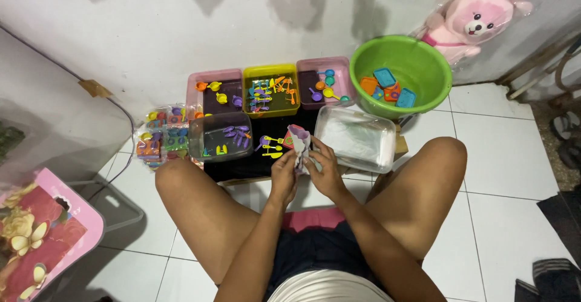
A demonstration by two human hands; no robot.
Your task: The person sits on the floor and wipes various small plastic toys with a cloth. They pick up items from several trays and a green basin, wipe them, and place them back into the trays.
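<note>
Both my hands meet in front of me over a black board [242, 163] on the floor. My left hand [282, 175] and my right hand [324, 167] together hold a small clear plastic packet [300, 143] with coloured toy pieces inside, standing upright between my fingers. Just beyond the packet lie loose yellow and purple toy utensils [271, 146]. My bare knees are spread to either side.
Pink [213, 75], yellow [270, 69] and pink [321, 62] trays with small toy utensils line the wall. A clear tub [219, 151], a white tub [357, 160], a green basin [417, 60] with toy dishes, filled packets [162, 134], a pink plush [472, 17] and a pink stool [42, 235] surround me.
</note>
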